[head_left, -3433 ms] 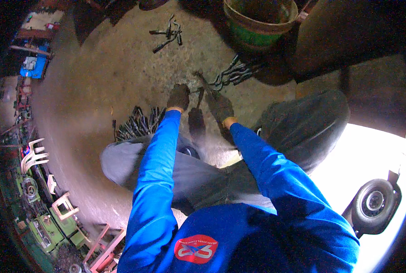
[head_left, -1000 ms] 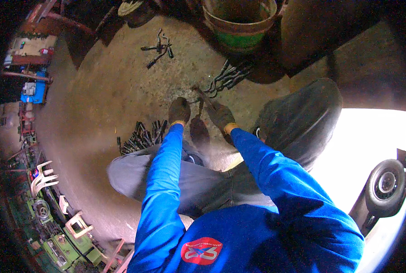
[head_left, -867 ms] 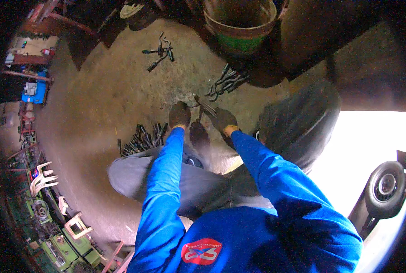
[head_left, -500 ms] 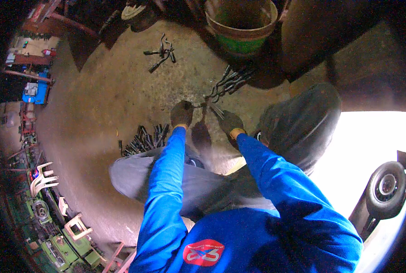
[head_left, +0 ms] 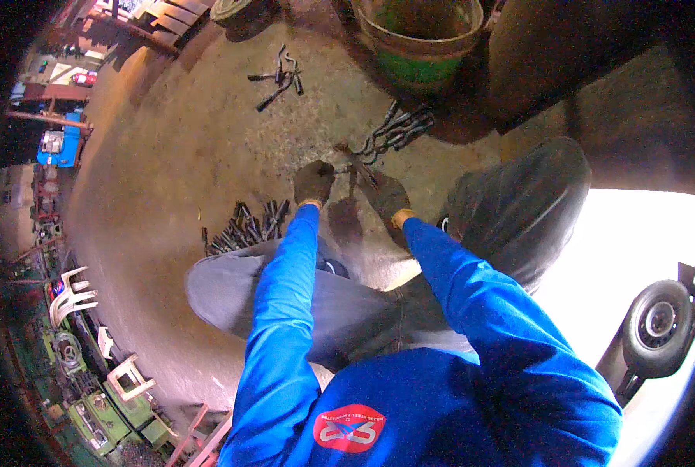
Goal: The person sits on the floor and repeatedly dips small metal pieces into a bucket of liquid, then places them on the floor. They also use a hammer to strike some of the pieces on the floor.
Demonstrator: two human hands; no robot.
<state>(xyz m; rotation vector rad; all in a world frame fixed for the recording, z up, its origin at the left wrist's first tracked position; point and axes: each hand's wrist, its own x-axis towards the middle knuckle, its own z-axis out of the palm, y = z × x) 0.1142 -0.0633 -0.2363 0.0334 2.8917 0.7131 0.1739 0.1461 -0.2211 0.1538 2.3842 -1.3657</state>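
My gloved left hand is closed around a short metal rod whose end sticks out to the right. My gloved right hand grips a slim, long tool against that rod's end; its exact kind is too blurred to tell. Just beyond my hands lies a bundle of bent metal rods with dark, thicker ends. A few similar bent rods lie farther off on the floor. Beside my left forearm, many dark rod pieces are heaped close to my left knee.
A green bucket with a brown rim stands ahead. My bent legs flank the work spot on the concrete floor. Green machinery and a white plastic chair are at the left; a wheel is at the right.
My right hand and its tool have shifted slightly forward and left, the tool now steeper against the rod. My left hand has moved slightly away from me. The view has tilted a little.
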